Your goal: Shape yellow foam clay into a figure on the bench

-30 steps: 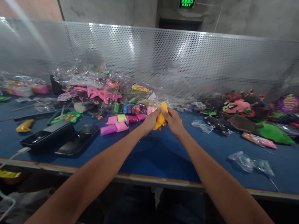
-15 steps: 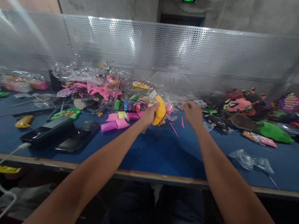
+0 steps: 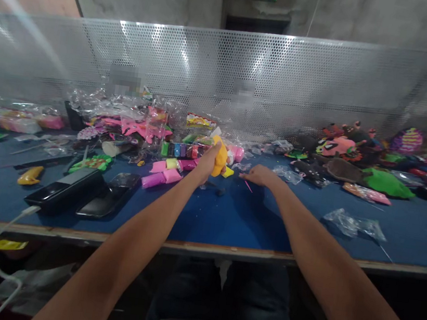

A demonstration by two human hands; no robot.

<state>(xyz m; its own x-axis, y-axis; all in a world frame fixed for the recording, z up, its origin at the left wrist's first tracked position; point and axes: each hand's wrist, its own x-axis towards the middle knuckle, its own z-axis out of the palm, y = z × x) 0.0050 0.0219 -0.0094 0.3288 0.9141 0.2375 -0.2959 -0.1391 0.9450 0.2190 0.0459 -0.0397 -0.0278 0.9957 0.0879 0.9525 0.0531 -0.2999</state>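
Observation:
My left hand (image 3: 207, 163) is closed around a rounded lump of yellow modelling clay (image 3: 220, 156), held up over the blue tabletop. Just right of the lump, a smaller bright yellow piece (image 3: 228, 172) shows; whether it joins the lump I cannot tell. My right hand (image 3: 259, 176) is low over the table with its fingers drawn together at the upper end of a thin pink clay tool (image 3: 248, 186). That tool's lower end touches or lies close to the table. Behind the left hand, white and pink shapes (image 3: 236, 153) are partly covered.
Soft clay packets (image 3: 162, 177) lie left of my hands, near a phone (image 3: 108, 196) and a black power bank (image 3: 65, 190) with a white cable. Crumpled clear wrappers (image 3: 354, 224) and dark plush-like pieces (image 3: 342, 169) are to the right. A perforated metal screen (image 3: 195, 63) stands behind.
My right hand has come down and left, onto the pink tool. My left hand has turned the yellow clay slightly. A second pink tool is now hidden from sight.

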